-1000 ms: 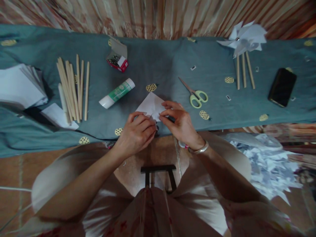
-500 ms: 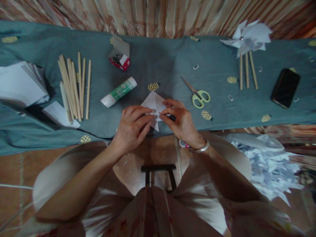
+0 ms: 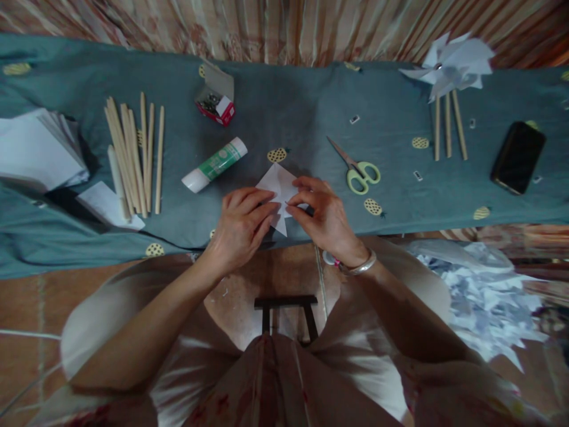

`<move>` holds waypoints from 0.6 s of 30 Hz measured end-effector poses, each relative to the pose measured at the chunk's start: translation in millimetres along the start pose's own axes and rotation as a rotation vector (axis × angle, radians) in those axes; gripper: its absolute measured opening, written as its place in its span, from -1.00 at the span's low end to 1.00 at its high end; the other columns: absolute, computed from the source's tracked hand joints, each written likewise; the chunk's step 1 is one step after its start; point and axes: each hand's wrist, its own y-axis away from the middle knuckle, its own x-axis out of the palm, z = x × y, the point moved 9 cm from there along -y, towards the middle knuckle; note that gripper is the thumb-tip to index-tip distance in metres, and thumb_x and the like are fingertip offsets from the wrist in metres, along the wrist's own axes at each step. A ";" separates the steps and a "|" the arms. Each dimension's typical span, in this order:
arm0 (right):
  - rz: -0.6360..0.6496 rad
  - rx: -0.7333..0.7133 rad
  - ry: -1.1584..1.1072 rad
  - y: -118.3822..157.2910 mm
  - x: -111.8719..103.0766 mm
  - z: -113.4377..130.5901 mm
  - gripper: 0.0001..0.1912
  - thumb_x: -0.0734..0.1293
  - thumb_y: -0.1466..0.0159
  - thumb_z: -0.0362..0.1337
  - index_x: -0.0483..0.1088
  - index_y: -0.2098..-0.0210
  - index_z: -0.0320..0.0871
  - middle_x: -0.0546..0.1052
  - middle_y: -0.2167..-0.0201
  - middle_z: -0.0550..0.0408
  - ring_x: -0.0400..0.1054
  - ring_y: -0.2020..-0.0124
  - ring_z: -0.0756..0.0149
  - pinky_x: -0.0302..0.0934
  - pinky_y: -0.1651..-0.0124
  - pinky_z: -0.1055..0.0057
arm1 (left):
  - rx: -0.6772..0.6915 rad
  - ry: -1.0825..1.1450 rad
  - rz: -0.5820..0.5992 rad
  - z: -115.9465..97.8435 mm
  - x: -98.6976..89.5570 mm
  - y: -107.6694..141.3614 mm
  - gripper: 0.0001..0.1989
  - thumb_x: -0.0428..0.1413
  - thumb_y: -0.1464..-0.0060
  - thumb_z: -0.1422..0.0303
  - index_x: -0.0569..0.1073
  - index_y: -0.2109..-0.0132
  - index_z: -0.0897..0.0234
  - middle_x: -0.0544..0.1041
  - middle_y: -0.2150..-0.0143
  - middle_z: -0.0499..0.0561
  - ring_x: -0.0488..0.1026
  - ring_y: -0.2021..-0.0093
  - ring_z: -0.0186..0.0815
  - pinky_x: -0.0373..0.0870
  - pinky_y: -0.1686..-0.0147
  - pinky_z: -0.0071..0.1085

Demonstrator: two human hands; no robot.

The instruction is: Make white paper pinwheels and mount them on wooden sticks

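A white piece of paper (image 3: 276,176) with cut, pointed flaps lies at the table's near edge, between my two hands. My left hand (image 3: 242,225) closes on its left side, thumb and fingertips together near the middle. From the other side, my right hand (image 3: 323,214) pinches a part of the paper by the centre; a bracelet circles that wrist. Fingers cover much of the paper's middle, so any small item there cannot be made out. Scissors (image 3: 359,173) with green handles lie to the right. On the left rests a green and white glue stick (image 3: 216,165).
Wooden sticks (image 3: 133,160) and stacked white paper (image 3: 40,148) occupy the left. An open red box (image 3: 217,110) of small metal pieces stands farther back. To the right are paper pinwheels (image 3: 457,65) on sticks and a black phone (image 3: 518,157). A bag of paper scraps (image 3: 489,296) sits below.
Both hands stay at the paper, with only slight finger movement near its centre. The whole view has shifted a little; nothing else has visibly moved.
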 end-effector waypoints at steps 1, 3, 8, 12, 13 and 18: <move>0.002 -0.002 0.004 -0.3 0.4 0.1 -0.95 0.40 -0.23 -0.35 0.52 0.35 -0.08 0.52 0.00 0.03 0.38 -0.08 0.15 0.25 -0.20 0.10 | 0.011 -0.007 -0.004 -0.9 0.6 0.0 -0.72 -0.05 -0.36 0.28 0.49 -0.05 0.20 0.54 -0.10 0.09 0.37 -0.12 -0.11 0.31 -0.07 -0.09; 0.006 -0.009 0.009 -0.8 1.4 0.2 -0.96 0.40 -0.23 -0.35 0.52 0.34 -0.09 0.52 0.00 0.01 0.38 -0.10 0.14 0.25 -0.20 0.10 | 0.023 -0.025 -0.010 -1.9 1.8 0.0 -0.73 -0.06 -0.36 0.27 0.48 -0.05 0.17 0.54 -0.09 0.08 0.37 -0.12 -0.11 0.31 -0.06 -0.09; -0.011 -0.018 -0.003 -1.7 2.1 -1.2 -0.95 0.40 -0.23 -0.34 0.49 0.35 -0.07 0.52 0.01 0.04 0.38 -0.09 0.16 0.26 -0.21 0.10 | 0.036 -0.052 -0.005 -3.6 5.4 -0.3 -0.74 -0.04 -0.36 0.27 0.48 -0.06 0.15 0.52 -0.11 0.08 0.35 -0.15 -0.10 0.28 -0.09 -0.09; 0.003 -0.008 -0.007 -2.5 2.6 -1.0 -0.95 0.39 -0.24 -0.34 0.50 0.36 -0.07 0.52 0.02 0.03 0.38 -0.09 0.15 0.25 -0.21 0.11 | 0.048 -0.078 0.010 -6.6 7.4 -2.3 -0.73 -0.01 -0.35 0.28 0.48 -0.08 0.18 0.50 -0.14 0.11 0.33 -0.17 -0.07 0.27 -0.09 -0.06; 0.006 -0.003 -0.006 -2.7 2.5 -0.8 -0.94 0.39 -0.23 -0.34 0.50 0.37 -0.08 0.52 0.01 0.03 0.38 -0.10 0.15 0.25 -0.21 0.10 | 0.047 -0.080 0.020 -7.1 8.2 -3.0 -0.73 -0.01 -0.35 0.28 0.49 -0.08 0.18 0.50 -0.15 0.13 0.33 -0.17 -0.05 0.26 -0.09 -0.05; 0.003 0.002 0.003 -4.1 2.2 -0.8 -0.94 0.41 -0.20 -0.38 0.51 0.36 -0.09 0.52 0.01 0.00 0.38 -0.08 0.12 0.25 -0.19 0.12 | 0.032 -0.044 0.041 -8.9 8.7 -5.7 -0.73 0.01 -0.33 0.32 0.52 -0.06 0.18 0.50 -0.13 0.14 0.34 -0.16 -0.05 0.24 -0.10 -0.02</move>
